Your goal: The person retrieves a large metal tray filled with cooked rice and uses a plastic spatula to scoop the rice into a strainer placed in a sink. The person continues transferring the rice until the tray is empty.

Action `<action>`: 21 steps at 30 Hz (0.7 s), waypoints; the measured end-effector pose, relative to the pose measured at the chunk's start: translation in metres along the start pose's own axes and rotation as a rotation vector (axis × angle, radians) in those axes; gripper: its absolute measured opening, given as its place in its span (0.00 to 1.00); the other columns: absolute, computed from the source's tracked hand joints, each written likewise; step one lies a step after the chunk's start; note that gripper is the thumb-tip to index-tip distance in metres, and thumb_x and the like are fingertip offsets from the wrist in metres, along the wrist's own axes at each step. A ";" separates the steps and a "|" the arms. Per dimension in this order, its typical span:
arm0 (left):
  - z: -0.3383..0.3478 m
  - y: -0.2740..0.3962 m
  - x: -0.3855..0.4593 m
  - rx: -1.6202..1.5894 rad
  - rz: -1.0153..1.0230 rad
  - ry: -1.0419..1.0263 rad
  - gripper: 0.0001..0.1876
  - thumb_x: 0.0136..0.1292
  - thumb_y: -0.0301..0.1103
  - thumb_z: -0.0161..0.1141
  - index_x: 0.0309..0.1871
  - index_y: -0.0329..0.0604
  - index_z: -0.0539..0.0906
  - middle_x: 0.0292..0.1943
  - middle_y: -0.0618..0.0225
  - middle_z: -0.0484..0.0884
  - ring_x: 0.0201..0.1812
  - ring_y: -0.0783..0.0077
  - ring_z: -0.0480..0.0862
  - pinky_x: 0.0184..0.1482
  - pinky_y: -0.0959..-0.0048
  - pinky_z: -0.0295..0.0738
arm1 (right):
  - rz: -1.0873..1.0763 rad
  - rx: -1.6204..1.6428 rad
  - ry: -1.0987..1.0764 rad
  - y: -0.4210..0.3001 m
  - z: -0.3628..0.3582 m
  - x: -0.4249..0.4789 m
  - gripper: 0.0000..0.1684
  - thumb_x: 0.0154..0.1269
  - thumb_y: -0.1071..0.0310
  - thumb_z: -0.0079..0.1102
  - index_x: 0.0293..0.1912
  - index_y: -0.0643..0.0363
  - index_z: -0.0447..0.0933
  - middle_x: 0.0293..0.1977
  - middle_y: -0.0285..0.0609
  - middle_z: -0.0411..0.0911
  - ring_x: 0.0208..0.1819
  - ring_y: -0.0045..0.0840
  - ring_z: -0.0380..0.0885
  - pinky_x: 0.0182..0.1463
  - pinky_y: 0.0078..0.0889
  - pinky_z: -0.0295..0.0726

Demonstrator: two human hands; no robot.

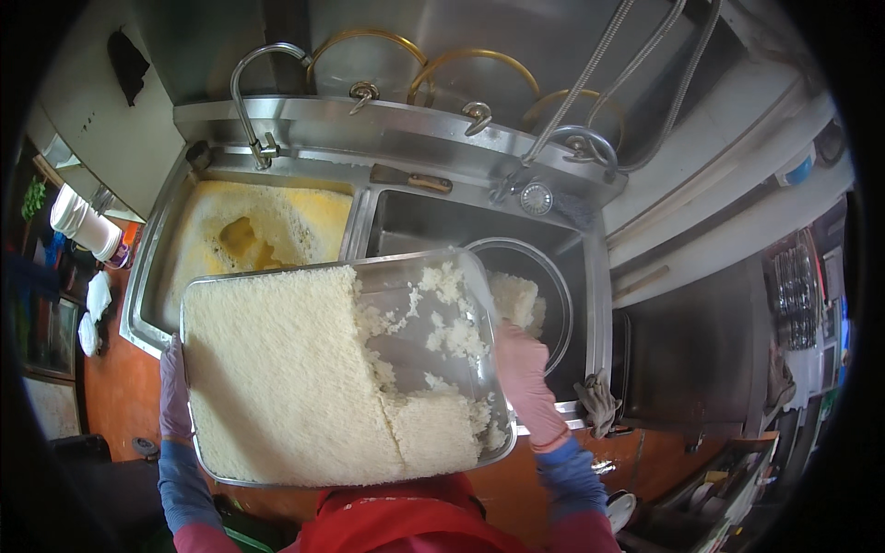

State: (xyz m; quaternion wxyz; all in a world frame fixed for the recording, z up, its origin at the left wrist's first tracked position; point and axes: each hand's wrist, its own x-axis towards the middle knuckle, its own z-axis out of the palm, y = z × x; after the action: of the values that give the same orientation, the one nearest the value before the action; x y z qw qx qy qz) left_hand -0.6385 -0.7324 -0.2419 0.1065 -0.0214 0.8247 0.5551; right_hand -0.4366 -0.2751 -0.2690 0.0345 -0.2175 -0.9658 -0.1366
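Note:
A shallow rectangular metal tray spans the front of the two sinks, tilted in view. A thick slab of cooked white rice covers its left part; a smaller block sits at the lower right, with loose clumps between. My left hand, in a pale glove, grips the tray's left edge. At the right edge, my gloved right hand is closed around a pale flat utensil, blurred, its blade over the tray's upper right corner. Beyond it, a round vessel in the right sink contains chunks of rice.
Yellowish foamy liquid fills the left sink. A scraper lies on the back ledge near a spray head. A curved faucet rises at left. Cloth gloves hang at the right sink's front corner.

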 end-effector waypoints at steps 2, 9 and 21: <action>-0.005 0.002 -0.001 -0.014 -0.025 -0.026 0.24 0.70 0.43 0.38 0.63 0.37 0.61 0.58 0.64 0.63 0.61 0.73 0.60 0.63 0.77 0.52 | -0.019 -0.011 0.003 -0.024 0.001 0.000 0.07 0.58 0.65 0.50 0.25 0.54 0.68 0.14 0.38 0.70 0.14 0.30 0.74 0.14 0.31 0.68; -0.012 -0.005 0.001 -0.015 -0.031 -0.065 0.20 0.68 0.47 0.39 0.50 0.39 0.67 0.44 0.68 0.66 0.47 0.77 0.65 0.48 0.78 0.59 | -0.298 0.460 0.166 -0.030 -0.051 -0.029 0.06 0.56 0.67 0.50 0.26 0.57 0.71 0.13 0.37 0.71 0.13 0.29 0.73 0.13 0.30 0.66; -0.022 -0.050 0.039 -0.003 0.029 0.032 0.21 0.66 0.52 0.42 0.23 0.48 0.67 0.17 0.78 0.59 0.18 0.83 0.58 0.19 0.78 0.52 | -0.135 0.273 0.163 -0.002 -0.070 -0.069 0.09 0.59 0.68 0.47 0.38 0.57 0.75 0.14 0.36 0.69 0.12 0.29 0.70 0.12 0.28 0.65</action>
State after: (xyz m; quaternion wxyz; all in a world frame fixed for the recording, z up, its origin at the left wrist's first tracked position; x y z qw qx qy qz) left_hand -0.6726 -0.7688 -0.2871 0.0855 -0.0184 0.8257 0.5573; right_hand -0.3752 -0.3248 -0.2113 0.1325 -0.1337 -0.9819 -0.0232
